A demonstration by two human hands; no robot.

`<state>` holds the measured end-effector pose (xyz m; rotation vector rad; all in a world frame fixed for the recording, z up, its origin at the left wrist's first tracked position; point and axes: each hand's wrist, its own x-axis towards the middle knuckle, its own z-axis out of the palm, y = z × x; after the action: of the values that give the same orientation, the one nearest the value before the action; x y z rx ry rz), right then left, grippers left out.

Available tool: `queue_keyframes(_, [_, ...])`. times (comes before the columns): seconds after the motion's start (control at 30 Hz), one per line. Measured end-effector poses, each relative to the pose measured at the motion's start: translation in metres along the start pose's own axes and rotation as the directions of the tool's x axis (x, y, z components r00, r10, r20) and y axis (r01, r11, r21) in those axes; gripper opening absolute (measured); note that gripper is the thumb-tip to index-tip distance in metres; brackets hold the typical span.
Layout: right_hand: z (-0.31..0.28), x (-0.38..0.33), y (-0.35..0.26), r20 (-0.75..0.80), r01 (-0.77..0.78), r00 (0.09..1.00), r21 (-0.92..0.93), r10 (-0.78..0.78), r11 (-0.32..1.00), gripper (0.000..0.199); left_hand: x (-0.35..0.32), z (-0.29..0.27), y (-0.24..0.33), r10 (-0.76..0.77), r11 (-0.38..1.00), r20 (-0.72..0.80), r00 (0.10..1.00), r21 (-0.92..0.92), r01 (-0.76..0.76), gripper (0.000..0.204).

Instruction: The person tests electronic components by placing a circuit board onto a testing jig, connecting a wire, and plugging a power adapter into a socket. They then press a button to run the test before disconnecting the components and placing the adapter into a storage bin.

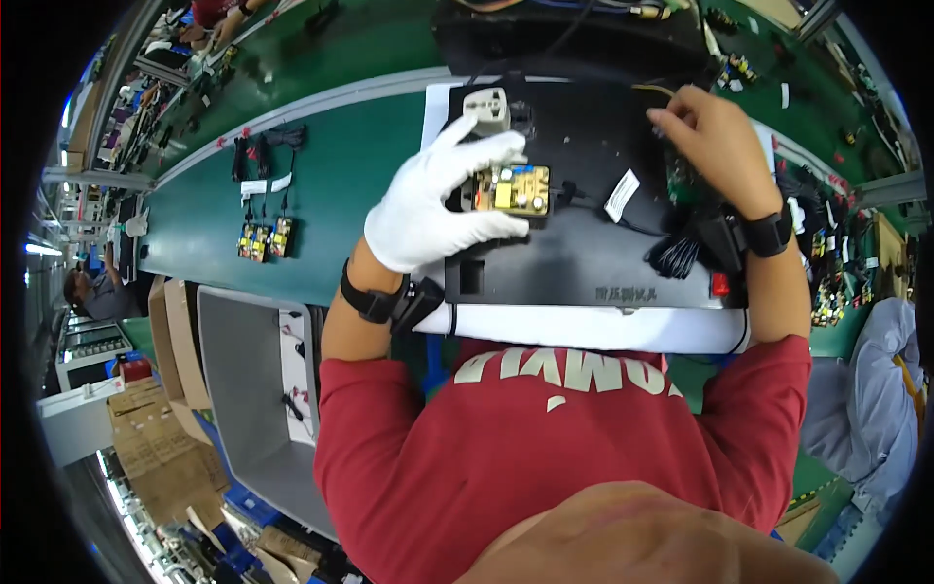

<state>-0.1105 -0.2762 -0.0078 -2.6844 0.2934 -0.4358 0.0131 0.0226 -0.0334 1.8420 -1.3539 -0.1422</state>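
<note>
My left hand (428,200), in a white glove, has its thumb and fingers around a small circuit board (525,190) with yellow and blue parts. The board is over a black test fixture (574,277). From the board's right side runs a black cable with a white paper tag (621,197), and its coil (674,258) lies near my right wrist. My bare right hand (715,141) is over the fixture's far right part, thumb and forefinger pressed together; what is between them, if anything, cannot be made out. Beyond my left fingers stands a white socket (486,109).
On the green bench at left lie more boards with cables (265,239). A grey bin (255,409) stands below it, beside cardboard (161,448). More boards (829,302) lie at right. A red switch (720,283) is at the fixture's near right corner. A black box (574,44) stands behind.
</note>
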Motion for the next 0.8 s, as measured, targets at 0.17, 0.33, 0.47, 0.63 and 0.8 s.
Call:
queue_keyframes(0.17, [-0.0009, -0.0028, -0.0027, -0.041, 0.027, 0.999, -0.011, -0.028, 1.0, 0.03, 0.0002, 0.0021, -0.0004, 0.059, 0.996, -0.047, 0.997, -0.065, -0.062, 0.071])
queue_keyframes(0.33, [-0.0048, -0.0036, -0.0065, 0.009, -0.042, 0.999, -0.029, 0.043, 0.999, 0.029, -0.0007, 0.0014, 0.0048, -0.067, 0.994, -0.005, 0.998, -0.088, 0.066, 0.07])
queue_keyframes(0.47, [-0.0052, -0.003, -0.0078, 0.006, -0.049, 0.999, -0.04, 0.049, 0.998, 0.03, -0.0013, 0.0034, 0.0027, -0.031, 0.993, -0.012, 0.999, -0.113, 0.03, 0.068])
queue_keyframes(0.63, [-0.0023, -0.0023, -0.0088, 0.01, -0.061, 0.998, -0.054, 0.062, 0.997, 0.031, -0.0017, 0.0051, -0.0017, 0.005, 0.992, -0.025, 1.0, -0.123, -0.008, 0.068])
queue_keyframes(0.8, [-0.0007, 0.0012, -0.0047, -0.012, -0.079, 0.997, 0.033, 0.08, 0.996, 0.03, -0.001, 0.0031, -0.0019, 0.029, 0.996, -0.016, 0.999, -0.082, -0.031, 0.067])
